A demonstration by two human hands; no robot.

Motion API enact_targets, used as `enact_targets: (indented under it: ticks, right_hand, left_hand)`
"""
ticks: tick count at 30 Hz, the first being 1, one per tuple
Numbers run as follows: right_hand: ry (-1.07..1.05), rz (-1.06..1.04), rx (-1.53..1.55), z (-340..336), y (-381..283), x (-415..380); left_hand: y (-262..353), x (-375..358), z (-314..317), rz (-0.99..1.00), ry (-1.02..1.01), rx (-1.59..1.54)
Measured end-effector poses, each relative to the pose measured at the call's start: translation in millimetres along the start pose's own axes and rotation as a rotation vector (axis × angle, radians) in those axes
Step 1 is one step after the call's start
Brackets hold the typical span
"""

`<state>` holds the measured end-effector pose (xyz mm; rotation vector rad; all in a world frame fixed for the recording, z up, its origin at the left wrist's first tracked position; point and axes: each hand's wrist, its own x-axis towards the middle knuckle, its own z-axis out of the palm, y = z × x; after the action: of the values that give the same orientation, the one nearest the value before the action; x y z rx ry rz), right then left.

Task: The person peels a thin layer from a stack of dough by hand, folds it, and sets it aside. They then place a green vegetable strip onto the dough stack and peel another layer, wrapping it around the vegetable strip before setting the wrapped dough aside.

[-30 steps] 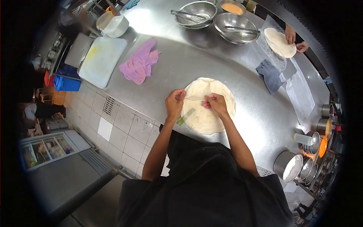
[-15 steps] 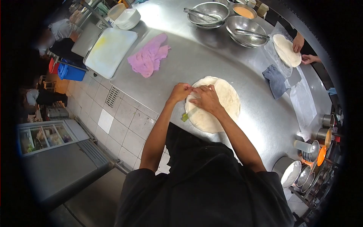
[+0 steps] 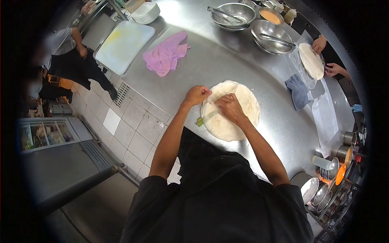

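Observation:
A round, pale sheet of dough (image 3: 245,121) lies flat on the steel table, close to my body. At its upper left rim is my left hand (image 3: 197,95), fingers closed together; what they grip, if anything, is too small to make out. Over the left-middle of the dough, my right hand (image 3: 231,107) has its fingers bent in a pinch, the fingertips hidden. A faint strip runs across the dough's left part, and a small green piece (image 3: 199,121) pokes out at the left rim.
Bowls with tongs (image 3: 233,16) (image 3: 273,37) stand at the back, beside orange sauce (image 3: 271,16). A pink cloth (image 3: 166,54) and white board (image 3: 125,46) lie left. Another person's hands (image 3: 319,43) touch a second dough sheet (image 3: 311,60) near a grey cloth (image 3: 297,92).
My right hand has moved right and slightly down, away from my left hand, its fingers now bunched. The view has shifted a little. A person at the left has stepped nearer.

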<state>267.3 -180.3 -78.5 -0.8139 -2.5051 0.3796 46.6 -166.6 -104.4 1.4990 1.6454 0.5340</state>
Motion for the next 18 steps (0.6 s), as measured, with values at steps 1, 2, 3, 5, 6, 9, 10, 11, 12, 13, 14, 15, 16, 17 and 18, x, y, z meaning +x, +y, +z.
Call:
enact_targets:
  ticks: [1, 2, 3, 5, 6, 9, 10, 11, 12, 13, 14, 15, 16, 17, 18]
  right_hand:
    - [0.018, 0.034, -0.025, 2.9, -3.3, 4.1]
    - [0.017, 0.031, -0.026, 2.9, -9.8, 10.6]
    - [0.063, 0.035, -0.031, 3.4, -17.1, 16.5]
    - [0.106, 0.04, -0.03, 10.1, -18.8, 17.3]
    - [0.09, 0.037, -0.009, 14.0, -17.3, 18.5]
    - [0.038, -0.002, 0.009, 15.0, -11.4, 10.7]
    - [0.01, -0.027, 0.003, 12.3, -9.7, 6.5]
    - [0.005, -0.028, 0.007, 9.3, -9.0, 1.1]
    - [0.036, -0.05, 0.012, 5.2, -8.2, -5.0]
    - [0.066, -0.072, 0.016, 1.6, -6.7, -10.6]
    - [0.047, -0.075, 0.015, -0.4, -5.4, -14.3]
    - [0.042, -0.078, 0.016, 0.2, -4.1, -14.7]
    - [0.021, -0.072, -0.016, -2.2, -5.4, -12.4]
    - [0.0, -0.067, -0.048, -4.6, -7.4, -10.5]
    - [-0.001, -0.069, -0.048, -4.2, -11.6, -6.8]
  left_hand:
    - [-0.3, -1.4, -3.1, -0.006, -0.051, -0.093]
    - [-1.7, -4.1, -3.9, -0.006, -0.048, -0.095]
    - [-4.0, -8.8, -3.8, -0.025, -0.056, -0.145]
    - [-9.3, -14.5, -3.3, -0.048, -0.065, -0.194]
    - [-11.8, -16.9, -2.5, -0.016, -0.047, -0.184]
    - [-5.8, -24.4, -0.8, 0.011, 0.007, -0.156]
    - [-6.8, -26.3, 1.5, 0.014, 0.033, -0.132]
    - [-7.9, -27.8, 2.4, 0.008, 0.034, -0.134]
    - [-8.0, -27.4, 2.7, 0.015, 0.043, -0.142]
    - [-7.7, -26.3, 2.4, 0.023, 0.052, -0.151]
    - [-7.8, -25.6, 1.8, 0.022, 0.055, -0.155]
    - [-8.3, -25.7, 1.1, 0.022, 0.036, -0.155]
    - [-7.6, -26.9, -0.3, 0.023, 0.016, -0.154]
    - [-6.9, -28.1, -2.3, 0.021, 0.017, -0.156]
    - [-6.0, -28.8, -5.3, 0.031, -0.031, -0.139]
